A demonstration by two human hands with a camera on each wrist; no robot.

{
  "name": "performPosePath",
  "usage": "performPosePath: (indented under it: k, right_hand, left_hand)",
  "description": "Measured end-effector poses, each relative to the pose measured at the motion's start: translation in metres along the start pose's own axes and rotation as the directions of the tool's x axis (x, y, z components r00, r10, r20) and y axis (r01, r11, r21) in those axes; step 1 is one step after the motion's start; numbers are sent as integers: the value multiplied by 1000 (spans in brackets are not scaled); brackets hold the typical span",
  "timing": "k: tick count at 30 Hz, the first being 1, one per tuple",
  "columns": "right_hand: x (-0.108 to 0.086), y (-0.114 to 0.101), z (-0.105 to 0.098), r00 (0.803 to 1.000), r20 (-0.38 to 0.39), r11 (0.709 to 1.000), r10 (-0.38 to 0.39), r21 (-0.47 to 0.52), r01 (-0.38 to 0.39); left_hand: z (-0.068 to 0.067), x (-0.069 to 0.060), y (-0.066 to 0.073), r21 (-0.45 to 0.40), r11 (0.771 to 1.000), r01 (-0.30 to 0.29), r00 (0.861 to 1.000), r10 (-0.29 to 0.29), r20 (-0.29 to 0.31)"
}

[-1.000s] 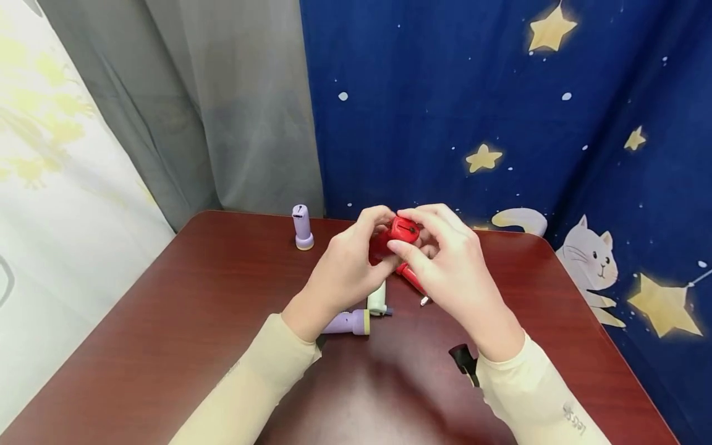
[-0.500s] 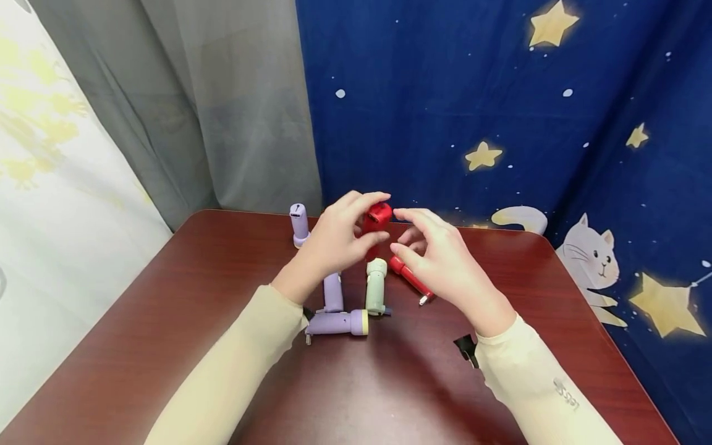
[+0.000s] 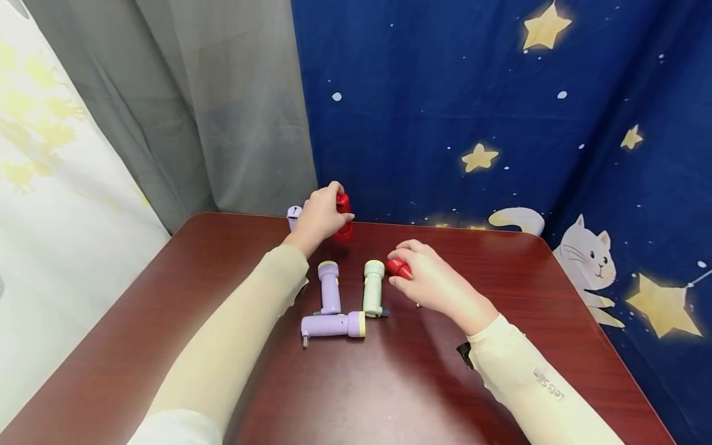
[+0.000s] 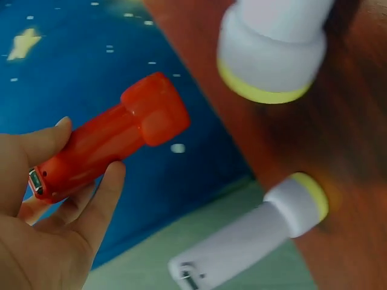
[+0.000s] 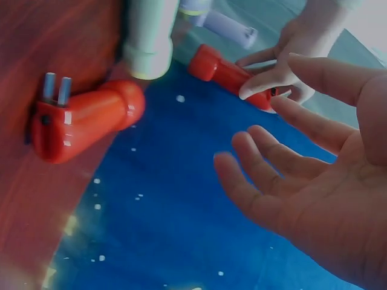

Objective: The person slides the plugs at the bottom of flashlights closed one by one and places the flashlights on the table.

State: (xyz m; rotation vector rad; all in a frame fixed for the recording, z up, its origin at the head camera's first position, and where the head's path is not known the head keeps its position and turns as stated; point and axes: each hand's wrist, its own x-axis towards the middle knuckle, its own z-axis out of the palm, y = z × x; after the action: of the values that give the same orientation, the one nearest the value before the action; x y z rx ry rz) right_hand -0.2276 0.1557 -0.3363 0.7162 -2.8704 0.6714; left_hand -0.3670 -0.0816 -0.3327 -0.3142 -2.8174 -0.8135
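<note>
Left fingers (image 4: 109, 193) gripping red flashlight (image 4: 115, 138), right fingers (image 5: 247, 188) spread

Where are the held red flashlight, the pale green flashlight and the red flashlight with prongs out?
Held red flashlight (image 4: 107, 143): left wrist view, on its barrel.
Pale green flashlight (image 3: 373, 290): head view, on its barrel.
Red flashlight with prongs out (image 5: 89, 122): right wrist view, on its barrel.
</note>
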Motion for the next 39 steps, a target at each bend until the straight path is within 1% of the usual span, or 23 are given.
performPosePath:
  k: [3, 6, 8, 10, 13, 16, 19, 23, 29, 35, 39]
  right_hand:
    - [-1, 3, 7, 999, 31, 999, 32, -41, -31]
    - [-2, 7, 12, 993, 72, 992, 92, -89, -85]
    - [-3, 11, 15, 983, 112, 983, 147, -124, -133]
    - [-4, 15, 17, 968, 151, 972, 200, -157, -176]
    - [-5, 23, 20, 949, 186, 957, 256, -185, -222]
    - [-6, 32, 24, 941, 186, 949, 282, -197, -245]
    - [-7, 39, 28, 940, 167, 943, 297, -205, -261]
    - [-7, 46, 30, 939, 150, 936, 310, -222, -273]
    - [-5, 48, 33, 928, 172, 924, 329, -262, -279]
    - [-4, 48, 34, 924, 177, 919, 340, -271, -286]
    - [-3, 51, 35, 912, 186, 908, 364, -287, -304]
  left_hand:
    - [11, 6, -11, 20, 999, 26, 1000, -26, -4]
    - [22, 9, -20, 25, 999, 47, 999, -47, -6]
    - [28, 10, -25, 25, 998, 56, 998, -56, -1]
    - [34, 10, -29, 31, 998, 58, 998, -58, 1]
    - [39, 11, -33, 40, 997, 59, 998, -59, -3]
    - [41, 11, -35, 47, 997, 63, 998, -62, -9]
    - [41, 11, -35, 51, 996, 73, 997, -74, 4]
    - [43, 12, -34, 65, 995, 77, 996, -80, 46]
    - [45, 13, -32, 92, 993, 70, 992, -79, 98]
    - [43, 11, -31, 83, 994, 66, 992, -74, 104]
    - [40, 9, -29, 106, 993, 49, 994, -59, 96]
